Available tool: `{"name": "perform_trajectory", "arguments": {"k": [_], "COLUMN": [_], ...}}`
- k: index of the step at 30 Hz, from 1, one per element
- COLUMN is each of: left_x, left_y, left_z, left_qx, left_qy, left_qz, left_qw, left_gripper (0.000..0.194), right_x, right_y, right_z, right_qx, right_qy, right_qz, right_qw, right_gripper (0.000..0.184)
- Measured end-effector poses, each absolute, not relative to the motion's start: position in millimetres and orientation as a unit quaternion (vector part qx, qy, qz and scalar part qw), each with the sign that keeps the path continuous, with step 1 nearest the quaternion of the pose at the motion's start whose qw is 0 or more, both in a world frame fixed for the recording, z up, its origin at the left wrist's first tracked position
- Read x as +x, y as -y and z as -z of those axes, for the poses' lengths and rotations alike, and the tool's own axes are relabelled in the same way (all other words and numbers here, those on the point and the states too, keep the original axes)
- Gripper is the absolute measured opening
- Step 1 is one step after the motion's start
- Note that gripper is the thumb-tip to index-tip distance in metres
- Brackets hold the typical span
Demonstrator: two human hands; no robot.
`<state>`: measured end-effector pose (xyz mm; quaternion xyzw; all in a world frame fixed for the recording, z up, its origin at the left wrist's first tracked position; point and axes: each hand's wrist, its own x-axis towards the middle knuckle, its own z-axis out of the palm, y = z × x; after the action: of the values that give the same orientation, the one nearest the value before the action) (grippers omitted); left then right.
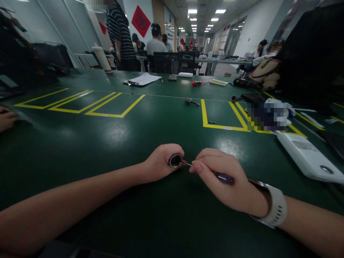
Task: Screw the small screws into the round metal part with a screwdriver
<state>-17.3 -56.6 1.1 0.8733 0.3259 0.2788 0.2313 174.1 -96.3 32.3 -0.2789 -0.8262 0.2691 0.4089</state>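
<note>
My left hand is curled into a fist around a small dark round part with a shiny rim, its open end facing the camera. My right hand pinches a thin screwdriver with a purple handle, and the metal tip touches the round part's edge. Both hands rest low on the green table, near its middle front. A white watch sits on my right wrist.
Yellow tape boxes mark the table. A small metal part and a red-handled screwdriver lie farther back, with papers beyond. A white flat device lies at right. Another person's hand rests at the left edge. People sit and stand behind.
</note>
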Motion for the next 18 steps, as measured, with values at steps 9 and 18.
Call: {"name": "perform_trajectory", "arguments": {"k": [9,18], "left_x": [-17,-19], "left_y": [63,63], "left_z": [3,5], "left_qx": [0.866,0.870], "left_qy": [-0.340,-0.360], "left_qz": [-0.307,-0.281], "left_qw": [0.203,0.188], "left_gripper": [0.018,0.011], "right_x": [177,176], "right_y": [94,100], "right_z": [-3,-11], "right_qx": [-0.330,-0.336], "right_qy": [0.614,0.689], "right_qz": [-0.554,-0.467], "right_qw": [0.455,0.440], "right_gripper": [0.024,0.023]}}
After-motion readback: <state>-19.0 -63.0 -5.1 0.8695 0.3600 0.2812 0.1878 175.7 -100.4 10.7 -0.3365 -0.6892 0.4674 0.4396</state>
